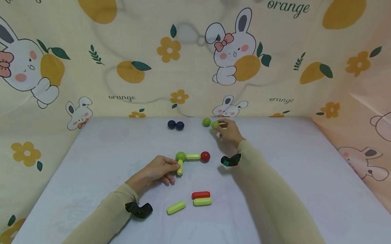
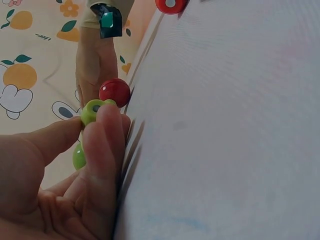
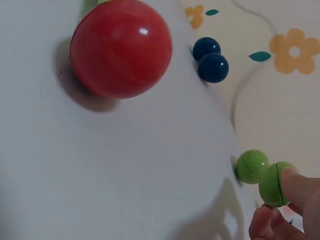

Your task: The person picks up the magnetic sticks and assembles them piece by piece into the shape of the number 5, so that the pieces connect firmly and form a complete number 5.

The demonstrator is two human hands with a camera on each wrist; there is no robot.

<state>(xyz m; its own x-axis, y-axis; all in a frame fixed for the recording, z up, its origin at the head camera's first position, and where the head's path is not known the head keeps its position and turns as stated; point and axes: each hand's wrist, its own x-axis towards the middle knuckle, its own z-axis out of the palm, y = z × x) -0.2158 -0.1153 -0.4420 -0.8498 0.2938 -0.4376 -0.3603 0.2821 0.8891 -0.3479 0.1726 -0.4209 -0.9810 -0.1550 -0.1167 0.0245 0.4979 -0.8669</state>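
Observation:
My left hand [image 1: 158, 171] pinches a short yellow-green stick [image 1: 180, 168] between thumb and fingers. Its upper end meets a green ball [image 1: 180, 156], from which a second yellow-green stick [image 1: 193, 157] runs right to a red ball [image 1: 205, 156]. In the left wrist view the held stick's end [image 2: 90, 112] shows a dark hole. Farther back, my right hand [image 1: 230, 132] holds another green ball [image 3: 274, 185] between thumb and fingers. One more green ball [image 3: 252, 166] sits right beside it. Whether the two touch, I cannot tell.
Two dark blue balls [image 1: 176, 125] lie together near the back edge of the white table [image 1: 119, 143]. Toward the front are a red stick [image 1: 201, 195], a yellow-green stick [image 1: 202, 202] alongside it and another yellow-green stick [image 1: 176, 208]. A printed cloth [image 1: 192, 72] stands behind the table.

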